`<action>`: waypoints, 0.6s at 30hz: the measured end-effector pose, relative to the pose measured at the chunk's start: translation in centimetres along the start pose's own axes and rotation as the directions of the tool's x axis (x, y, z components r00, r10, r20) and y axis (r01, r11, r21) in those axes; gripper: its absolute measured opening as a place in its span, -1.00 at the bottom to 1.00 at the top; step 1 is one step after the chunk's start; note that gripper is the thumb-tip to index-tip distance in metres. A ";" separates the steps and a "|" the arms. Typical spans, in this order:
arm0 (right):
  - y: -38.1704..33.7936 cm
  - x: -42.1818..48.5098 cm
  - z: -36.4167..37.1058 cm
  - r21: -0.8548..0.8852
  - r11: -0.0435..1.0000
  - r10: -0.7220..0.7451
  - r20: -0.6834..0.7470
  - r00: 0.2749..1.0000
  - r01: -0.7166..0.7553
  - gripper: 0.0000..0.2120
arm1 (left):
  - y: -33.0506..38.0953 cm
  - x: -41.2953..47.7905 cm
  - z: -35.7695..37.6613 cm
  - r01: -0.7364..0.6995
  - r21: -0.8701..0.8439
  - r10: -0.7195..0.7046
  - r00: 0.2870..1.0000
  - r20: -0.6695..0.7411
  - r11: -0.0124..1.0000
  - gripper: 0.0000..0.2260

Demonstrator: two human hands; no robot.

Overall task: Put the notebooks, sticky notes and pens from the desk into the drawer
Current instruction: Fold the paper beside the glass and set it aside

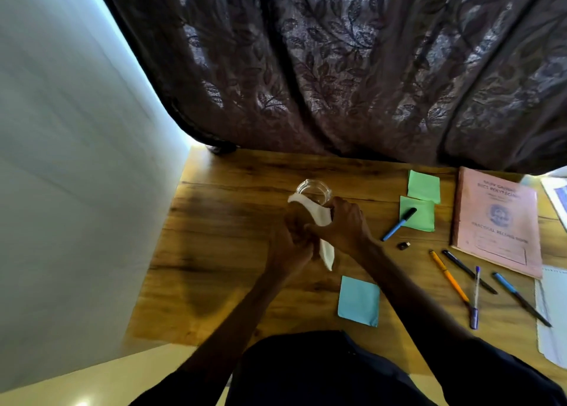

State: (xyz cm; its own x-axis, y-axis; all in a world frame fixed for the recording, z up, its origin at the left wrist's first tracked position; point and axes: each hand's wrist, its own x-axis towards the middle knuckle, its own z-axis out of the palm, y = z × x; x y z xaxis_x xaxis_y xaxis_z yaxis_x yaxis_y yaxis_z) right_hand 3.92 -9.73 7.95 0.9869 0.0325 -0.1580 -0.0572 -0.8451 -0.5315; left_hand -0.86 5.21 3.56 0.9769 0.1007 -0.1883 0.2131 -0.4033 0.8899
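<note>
In the head view, none of the stationery has visibly been put away, and no drawer shows in the frame. Both hands are busy with something outside the task. The right hand [343, 224] has its fingers curled round a white cloth [325, 246], pressing it against a clear glass [314, 191] held above the wooden desk [214, 252]. The left hand [291, 243] is curled just beside it and seems to grip the lower part of the glass, though shadow and blur make that hold uncertain.

Everything the task names lies on the desk to the right of the hands:
- Two green sticky notes [424, 186] sit near the curtain [337, 68], with a blue marker [399, 224] resting across the nearer one.
- A blue sticky-note pad [359, 300] lies close to the person's body.
- A pink record book [497, 221] lies farther right, with a white spiral notebook [552, 313] cut off at the frame edge.
- Between them are an orange pen [449, 277], a black pen [469, 272], a purple pen [475, 298] and a blue pen [521, 298].
- A small dark cap [403, 245] lies loose near the marker.

Judging by this layout, the sorting has not begun: every notebook, note and pen is left to gather, and the glass and cloth must be set down first.
</note>
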 end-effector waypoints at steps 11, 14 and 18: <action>-10.1 3.9 4.3 0.383 0.913 0.071 0.194 0.978 -0.142 -0.42 | -1.9 3.0 -8.0 -0.190 0.109 0.202 0.974 -0.102 0.976 -0.46; -11.9 5.6 5.8 0.431 0.888 0.062 0.236 0.970 -0.162 -0.48 | -2.7 4.2 -9.8 -0.197 0.143 0.221 0.960 -0.174 0.970 -0.66; -13.3 8.0 8.3 0.581 0.734 0.069 0.451 0.890 -0.351 -0.50 | -4.1 6.2 -12.1 -0.173 0.159 0.214 0.931 -0.296 0.972 -0.60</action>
State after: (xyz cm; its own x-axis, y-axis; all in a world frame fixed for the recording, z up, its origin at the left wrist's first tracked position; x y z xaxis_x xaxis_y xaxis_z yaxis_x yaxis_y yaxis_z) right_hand 11.28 6.16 6.84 0.8063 0.2117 -0.5523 -0.4759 -0.3222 -0.8183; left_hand 4.17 18.50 3.74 0.9511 0.2762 0.1380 0.0402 -0.5538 0.8317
